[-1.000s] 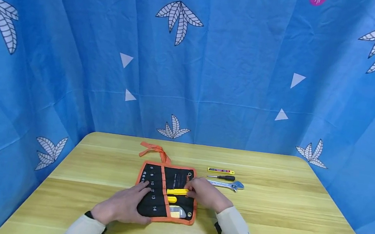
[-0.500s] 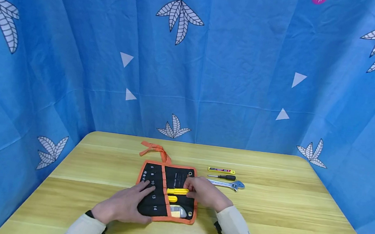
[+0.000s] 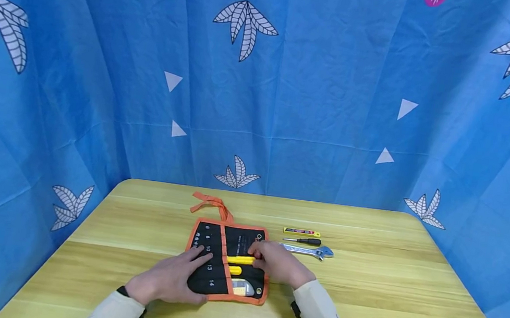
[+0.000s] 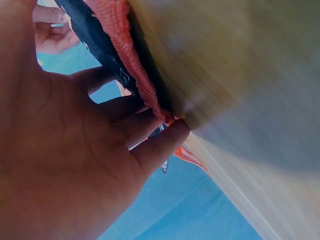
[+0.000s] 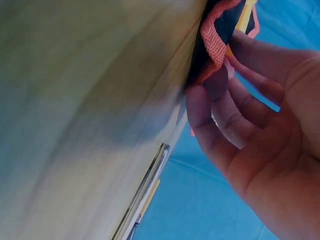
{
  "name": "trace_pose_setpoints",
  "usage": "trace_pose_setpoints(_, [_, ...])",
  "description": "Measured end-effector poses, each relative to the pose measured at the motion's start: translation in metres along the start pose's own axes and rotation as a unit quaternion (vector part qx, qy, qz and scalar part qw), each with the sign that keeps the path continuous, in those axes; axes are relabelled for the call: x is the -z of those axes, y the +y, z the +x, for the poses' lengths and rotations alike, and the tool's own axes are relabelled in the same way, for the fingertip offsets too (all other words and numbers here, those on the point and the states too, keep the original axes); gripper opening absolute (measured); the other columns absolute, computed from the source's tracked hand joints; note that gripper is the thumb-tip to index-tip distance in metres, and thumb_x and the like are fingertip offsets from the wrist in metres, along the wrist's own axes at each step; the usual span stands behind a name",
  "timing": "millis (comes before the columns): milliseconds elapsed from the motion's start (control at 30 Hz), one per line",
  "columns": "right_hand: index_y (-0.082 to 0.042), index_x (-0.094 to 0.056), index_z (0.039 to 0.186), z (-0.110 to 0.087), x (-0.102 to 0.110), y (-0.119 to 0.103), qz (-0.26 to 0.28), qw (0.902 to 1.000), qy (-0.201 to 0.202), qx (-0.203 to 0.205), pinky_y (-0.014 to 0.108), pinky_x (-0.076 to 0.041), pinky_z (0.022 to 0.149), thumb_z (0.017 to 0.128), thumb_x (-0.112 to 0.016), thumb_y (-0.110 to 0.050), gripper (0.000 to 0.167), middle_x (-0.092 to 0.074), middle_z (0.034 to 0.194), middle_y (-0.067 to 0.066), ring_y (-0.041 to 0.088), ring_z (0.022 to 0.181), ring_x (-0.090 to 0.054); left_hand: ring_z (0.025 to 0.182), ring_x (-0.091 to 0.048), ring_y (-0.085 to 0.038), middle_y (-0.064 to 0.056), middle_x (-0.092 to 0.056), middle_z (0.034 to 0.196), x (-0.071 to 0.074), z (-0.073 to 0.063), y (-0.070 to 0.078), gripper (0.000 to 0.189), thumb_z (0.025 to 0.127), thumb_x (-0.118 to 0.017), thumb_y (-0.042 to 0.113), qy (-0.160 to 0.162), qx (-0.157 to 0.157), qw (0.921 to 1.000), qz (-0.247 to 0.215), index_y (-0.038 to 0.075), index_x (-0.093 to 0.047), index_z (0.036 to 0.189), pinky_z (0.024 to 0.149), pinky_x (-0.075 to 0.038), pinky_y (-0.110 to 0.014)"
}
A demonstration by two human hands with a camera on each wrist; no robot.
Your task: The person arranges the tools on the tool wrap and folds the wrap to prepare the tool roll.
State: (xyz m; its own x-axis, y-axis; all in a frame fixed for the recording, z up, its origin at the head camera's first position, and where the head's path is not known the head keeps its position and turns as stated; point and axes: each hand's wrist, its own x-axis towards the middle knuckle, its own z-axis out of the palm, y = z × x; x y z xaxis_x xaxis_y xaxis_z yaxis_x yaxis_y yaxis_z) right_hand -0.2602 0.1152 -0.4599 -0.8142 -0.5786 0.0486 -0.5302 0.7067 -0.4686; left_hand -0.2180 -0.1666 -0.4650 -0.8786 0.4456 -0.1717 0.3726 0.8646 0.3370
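A black tool pouch [image 3: 198,277] with orange trim lies flat on the wooden table, its left-hand pockets numbered. My left hand [image 3: 171,277] rests on these pockets with fingers spread and fairly straight; the left wrist view shows them along the pouch's orange edge [image 4: 135,62]. My right hand [image 3: 280,262] pinches the outer end of a yellow tool handle [image 3: 240,260], whose other end goes under the orange band. Below it, a second yellow handle [image 3: 235,270] and a utility knife [image 3: 242,287] sit in pockets. In the right wrist view, fingertips stay right at the pouch's trim [image 5: 214,45].
Right of the pouch lie a flat yellow packet [image 3: 302,232], a black-handled screwdriver [image 3: 309,242] and an adjustable wrench [image 3: 320,252]. An orange tie strap [image 3: 212,203] trails from the pouch's far edge. A blue curtain [image 3: 319,177] hangs behind the table [image 3: 387,279].
My right hand has shifted slightly left over the pouch, and a little less of the yellow handle shows. My left hand has stayed in place.
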Motion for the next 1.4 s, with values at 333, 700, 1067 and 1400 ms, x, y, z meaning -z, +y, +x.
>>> trace_pose_setpoints(333, [-0.014,-0.072,0.11,0.001,0.004,-0.002,-0.01,0.9999,-0.009,0.003,0.025,-0.049,0.069,0.099,-0.066,-0.006,0.015,-0.06,0.086,-0.006,0.01,0.073,-0.052,0.145,-0.04,-0.042,-0.016,-0.033,0.164,0.001,0.0,-0.001,0.097,0.076,-0.078,0.067,0.002,-0.006,1.0,-0.002,0.025,-0.044,0.157,0.111,-0.041,-0.061])
trace_pose_setpoints(700, [-0.013,-0.072,0.116,0.005,0.007,-0.006,-0.029,0.999,-0.035,0.005,0.025,-0.053,0.071,0.102,-0.062,-0.007,0.018,-0.072,0.103,0.001,0.007,0.074,-0.055,0.145,-0.04,-0.042,-0.017,-0.032,0.164,0.003,0.0,0.001,0.096,0.077,-0.078,0.066,-0.002,-0.004,1.0,0.0,0.025,-0.045,0.156,0.111,-0.041,-0.061])
trace_pose_setpoints(1067, [-0.011,-0.07,0.119,0.004,0.007,0.001,0.025,0.998,-0.056,0.011,0.026,-0.051,0.072,0.1,-0.065,-0.008,0.02,-0.067,0.1,-0.001,0.009,0.078,-0.055,0.146,-0.039,-0.042,-0.017,-0.032,0.165,0.003,0.001,0.002,0.096,0.077,-0.079,0.066,-0.007,0.0,1.0,-0.001,0.025,-0.044,0.157,0.111,-0.041,-0.061])
trace_pose_setpoints(1400, [-0.01,-0.074,0.115,0.012,0.004,-0.003,-0.024,0.9977,-0.058,0.025,0.024,-0.049,0.07,0.103,-0.06,-0.007,0.018,-0.069,0.099,-0.002,0.008,0.076,-0.053,0.146,-0.039,-0.041,-0.016,-0.032,0.165,0.003,0.0,0.002,0.096,0.076,-0.079,0.067,-0.01,0.008,0.9999,-0.001,0.026,-0.045,0.156,0.111,-0.041,-0.061])
